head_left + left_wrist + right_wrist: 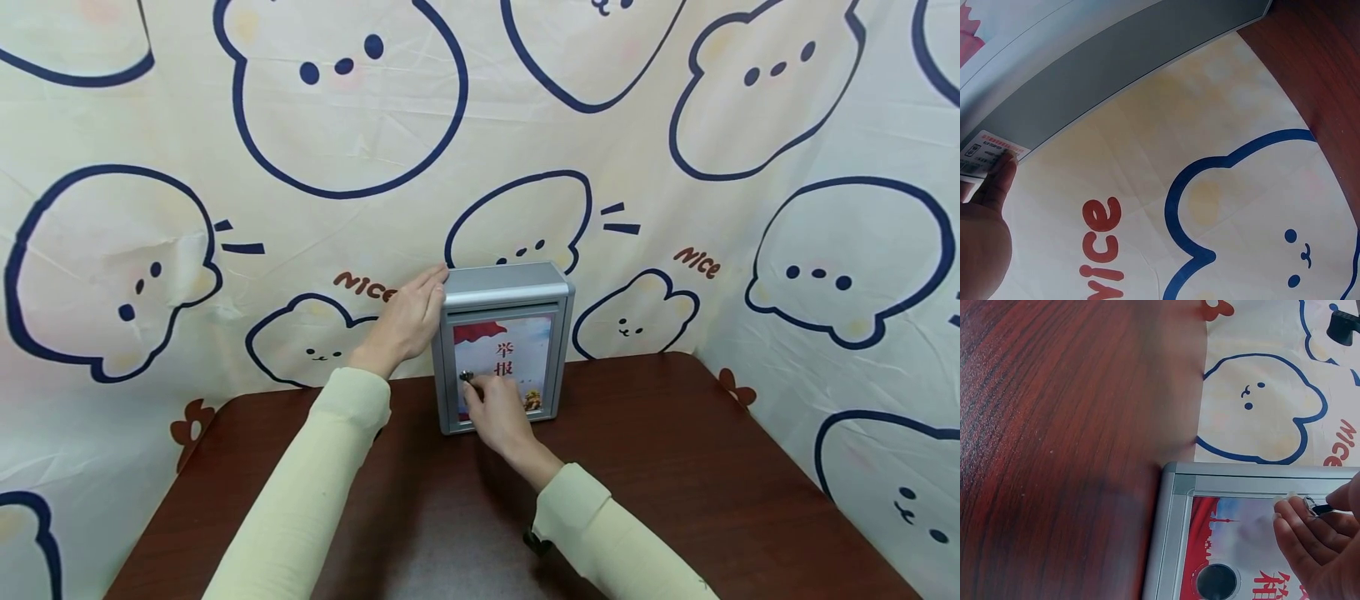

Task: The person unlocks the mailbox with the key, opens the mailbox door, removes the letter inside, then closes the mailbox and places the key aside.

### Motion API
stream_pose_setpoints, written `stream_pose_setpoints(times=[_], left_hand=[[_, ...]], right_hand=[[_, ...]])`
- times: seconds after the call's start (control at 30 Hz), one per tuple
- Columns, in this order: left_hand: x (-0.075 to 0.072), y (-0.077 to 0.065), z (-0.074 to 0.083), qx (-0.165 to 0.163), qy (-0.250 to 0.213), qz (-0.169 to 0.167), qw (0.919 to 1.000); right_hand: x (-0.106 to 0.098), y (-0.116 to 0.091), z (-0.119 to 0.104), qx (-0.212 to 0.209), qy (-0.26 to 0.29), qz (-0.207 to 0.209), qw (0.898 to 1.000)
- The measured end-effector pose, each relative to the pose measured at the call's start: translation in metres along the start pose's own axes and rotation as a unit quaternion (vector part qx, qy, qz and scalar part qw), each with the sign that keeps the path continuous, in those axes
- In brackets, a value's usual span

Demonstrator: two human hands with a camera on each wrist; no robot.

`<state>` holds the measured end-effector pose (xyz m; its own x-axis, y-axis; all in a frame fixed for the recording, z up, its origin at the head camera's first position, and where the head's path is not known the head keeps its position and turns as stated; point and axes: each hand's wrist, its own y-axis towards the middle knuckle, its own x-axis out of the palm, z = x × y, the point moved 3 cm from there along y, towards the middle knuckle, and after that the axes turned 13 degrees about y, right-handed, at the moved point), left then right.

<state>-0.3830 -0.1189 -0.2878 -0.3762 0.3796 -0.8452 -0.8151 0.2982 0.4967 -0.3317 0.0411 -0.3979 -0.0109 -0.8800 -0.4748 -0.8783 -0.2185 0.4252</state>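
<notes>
A grey metal-framed box (504,293) stands upright on the table against the back wall. Its front panel (525,337) is printed with red characters. My left hand (408,321) rests along the box's upper left edge with fingers straight; in the left wrist view its fingertips touch the side by a white label (988,153). My right hand (498,410) is at the left part of the front panel, by a small lock (466,376). Between thumb and fingers it pinches a small key with a black head (1320,509), which has a metal ring (1308,502).
The dark red-brown wooden table (637,467) spreads in front of the box and to both sides. Behind it hangs a pale cloth (405,242) with blue-outlined cartoon animals. A dark round spot (1216,582) shows low on the panel in the right wrist view.
</notes>
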Motion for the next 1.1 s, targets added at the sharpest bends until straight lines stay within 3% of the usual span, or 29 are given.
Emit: stream_pose_setpoints(times=[1.1], left_hand=[[-0.0021, -0.0014, -0.0004, 0.007, -0.007, -0.003, 0.9999]], right_hand=[[-0.0051, -0.0094, -0.0033, 0.000, -0.001, -0.011, 1.000]])
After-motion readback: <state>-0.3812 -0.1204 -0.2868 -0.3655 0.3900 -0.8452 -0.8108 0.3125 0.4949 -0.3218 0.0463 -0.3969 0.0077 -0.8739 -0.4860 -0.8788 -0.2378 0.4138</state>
